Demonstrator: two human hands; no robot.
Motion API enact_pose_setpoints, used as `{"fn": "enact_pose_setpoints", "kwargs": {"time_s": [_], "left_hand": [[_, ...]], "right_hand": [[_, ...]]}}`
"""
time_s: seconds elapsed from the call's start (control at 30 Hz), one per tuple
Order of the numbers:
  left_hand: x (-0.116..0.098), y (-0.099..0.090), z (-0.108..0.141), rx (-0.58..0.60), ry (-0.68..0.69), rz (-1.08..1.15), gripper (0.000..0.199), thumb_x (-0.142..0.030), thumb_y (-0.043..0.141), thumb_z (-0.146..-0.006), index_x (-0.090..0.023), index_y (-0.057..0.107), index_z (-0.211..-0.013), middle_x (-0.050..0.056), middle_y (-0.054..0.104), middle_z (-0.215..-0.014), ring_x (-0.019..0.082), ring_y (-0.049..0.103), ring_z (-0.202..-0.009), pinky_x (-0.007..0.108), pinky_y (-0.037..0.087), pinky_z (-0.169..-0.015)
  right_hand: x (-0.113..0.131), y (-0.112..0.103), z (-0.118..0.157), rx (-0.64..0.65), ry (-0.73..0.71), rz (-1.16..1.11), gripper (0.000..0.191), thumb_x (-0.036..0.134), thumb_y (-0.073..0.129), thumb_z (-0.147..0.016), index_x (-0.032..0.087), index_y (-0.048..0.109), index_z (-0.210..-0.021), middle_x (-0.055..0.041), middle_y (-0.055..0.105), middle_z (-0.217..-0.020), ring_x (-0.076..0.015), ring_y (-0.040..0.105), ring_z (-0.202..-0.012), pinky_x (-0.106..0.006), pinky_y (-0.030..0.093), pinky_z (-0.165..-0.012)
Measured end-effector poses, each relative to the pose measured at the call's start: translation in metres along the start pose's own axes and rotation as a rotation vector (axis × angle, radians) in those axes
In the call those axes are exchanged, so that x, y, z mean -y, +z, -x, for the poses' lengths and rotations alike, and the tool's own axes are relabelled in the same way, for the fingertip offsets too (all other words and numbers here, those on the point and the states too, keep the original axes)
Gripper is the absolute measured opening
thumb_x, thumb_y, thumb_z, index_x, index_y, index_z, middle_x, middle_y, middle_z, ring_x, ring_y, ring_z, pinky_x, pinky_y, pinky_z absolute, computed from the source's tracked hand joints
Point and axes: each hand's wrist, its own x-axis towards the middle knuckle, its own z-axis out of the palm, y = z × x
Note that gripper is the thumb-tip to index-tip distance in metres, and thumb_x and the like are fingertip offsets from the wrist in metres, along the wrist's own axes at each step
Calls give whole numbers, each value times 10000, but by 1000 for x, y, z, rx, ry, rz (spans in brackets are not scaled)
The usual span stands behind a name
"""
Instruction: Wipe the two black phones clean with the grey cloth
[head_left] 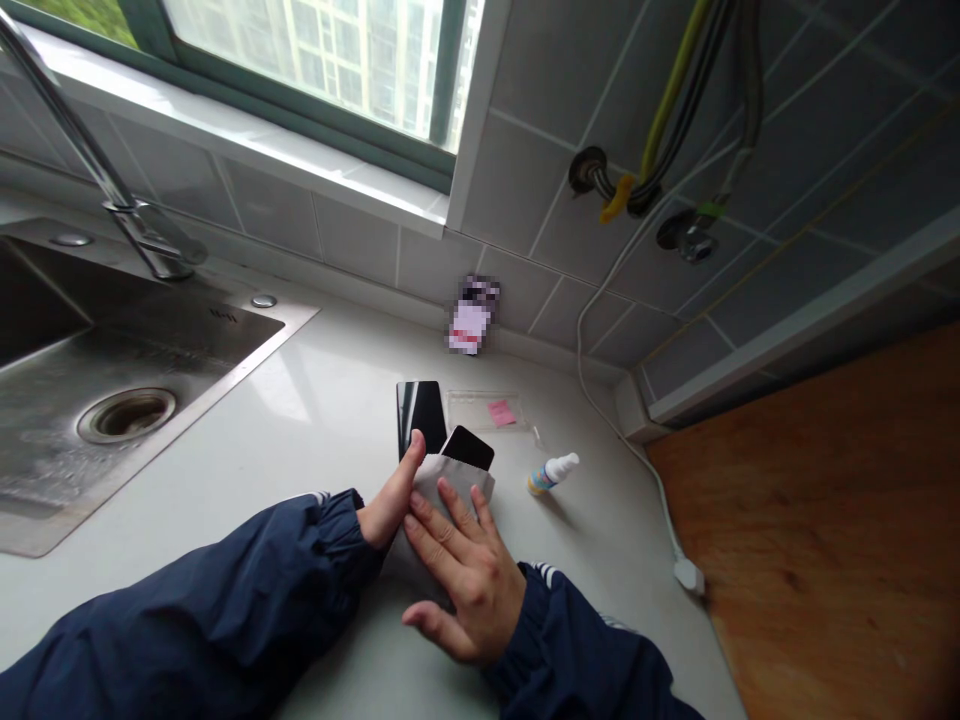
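The cloth is between the sink and bottle.

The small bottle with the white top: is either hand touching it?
No; the bottle stands apart from the left hand and right hand.

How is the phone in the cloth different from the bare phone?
The covered phone is partly hidden by grey cloth; the bare phone shows more of its face. In this view, the covered phone's top edge slants down rightward; the bare phone's looks nearly level. Both look black.
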Motion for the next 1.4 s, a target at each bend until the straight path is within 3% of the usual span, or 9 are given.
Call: {"fn": "enact_pose_setpoints", "kwargs": {"time_s": [0.07,0.17,0.43,0.77,0.87,1.0,1.13,1.23,1.4], "left_hand": [[-1,-2,-1,-21,-2,2,828,-759,379,-878,-49,680,-1180,172,784,-914,287,742,-928,335,561,-832],[-3,0,0,65,-76,43,881,-792,321,-868,-29,700,-1090,181,776,-819,270,749,-798,314,571,-748],[-6,3,2,165,-61,152,836,-755,226,-911,-88,677,-1140,164,776,-835,221,731,-676,301,557,-689],[-4,3,3,171,-73,116,834,-767,315,-890,-72,683,-1166,147,761,-787,209,718,-685,243,505,-581],[-2,1,2,197,-88,84,865,-781,330,-876,-55,667,-1204,151,763,-817,207,716,-691,250,520,-630],[0,2,2,391,-65,64,884,-770,307,-888,-92,527,-1410,183,749,-1077,270,732,-855,341,541,-768],[1,5,2,495,-44,12,852,-740,302,-909,-150,394,-1516,189,725,-1161,264,735,-802,352,549,-709],[2,5,2,526,-63,-19,831,-730,267,-922,-160,394,-1514,183,742,-1098,233,724,-676,336,554,-633],[4,5,0,539,-63,-14,810,-723,256,-927,-168,415,-1495,181,744,-1073,226,715,-620,336,554,-589]], "right_hand": [[0,-2,0,0,-20,-6,746,625,368,-994,150,286,-1564,-61,238,-1636,-349,135,-1532,-596,47,-1238],[1,-4,0,-8,-49,-8,735,630,376,-991,150,333,-1546,-53,272,-1624,-334,155,-1531,-572,24,-1246],[2,3,2,-115,-95,-49,683,628,439,-970,185,437,-1489,-20,419,-1555,-311,233,-1515,-577,57,-1252],[-9,3,2,-119,-140,-64,619,596,310,-1021,200,481,-1465,-7,430,-1550,-274,277,-1504,-517,78,-1265],[-14,2,2,-114,-85,-38,619,563,272,-1038,171,455,-1481,-48,377,-1583,-282,255,-1511,-516,109,-1256],[-20,3,3,-142,106,-9,637,538,170,-1053,169,357,-1538,-86,351,-1597,-293,215,-1523,-544,148,-1235],[-26,5,3,-247,244,-3,642,539,130,-1049,195,319,-1557,-109,374,-1585,-312,221,-1520,-587,180,-1210],[-28,6,2,-294,297,1,620,518,165,-1053,196,298,-1565,-119,364,-1589,-328,209,-1521,-610,186,-1198],[-29,9,2,-283,301,-16,638,531,180,-1046,184,261,-1576,-117,311,-1614,-345,149,-1531,-628,182,-1193]]}}
